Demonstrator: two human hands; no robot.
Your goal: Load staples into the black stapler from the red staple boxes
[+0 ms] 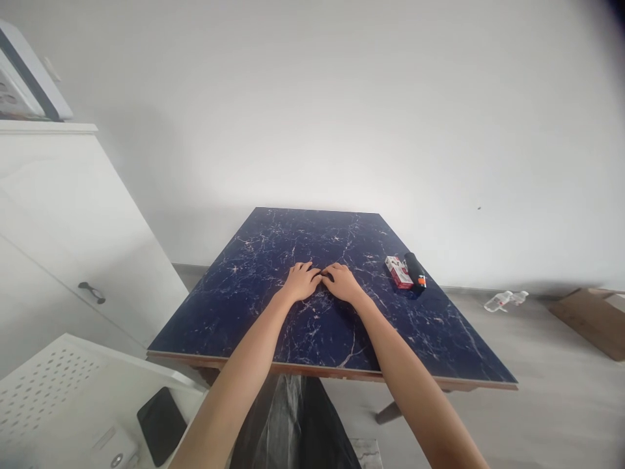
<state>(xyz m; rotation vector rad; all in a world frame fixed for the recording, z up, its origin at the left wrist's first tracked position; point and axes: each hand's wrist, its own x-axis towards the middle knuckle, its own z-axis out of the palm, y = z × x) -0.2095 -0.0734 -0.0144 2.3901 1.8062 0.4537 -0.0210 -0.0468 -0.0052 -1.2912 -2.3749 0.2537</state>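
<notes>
My left hand [301,283] rests palm down near the middle of a dark blue, marble-patterned table [263,247]. Its fingers are slightly spread. Beside it, my right hand [340,283] lies on the same surface with its fingers a little bent and apart. The fingertips and thumbs of both hands meet or nearly meet. Between them is a small dark gap, and whether anything tiny lies there I cannot tell. To the right of my right hand are a red and white box [399,272] and a black rolled item with an orange patch [415,271].
A white cabinet [63,215] with a dark handle [92,292] stands at left. Below it, a white shelf [63,397] with a perforated panel holds a black tablet-like slab [161,425]. Plastic bottles [499,301] and a cardboard box [588,319] lie on the floor at right.
</notes>
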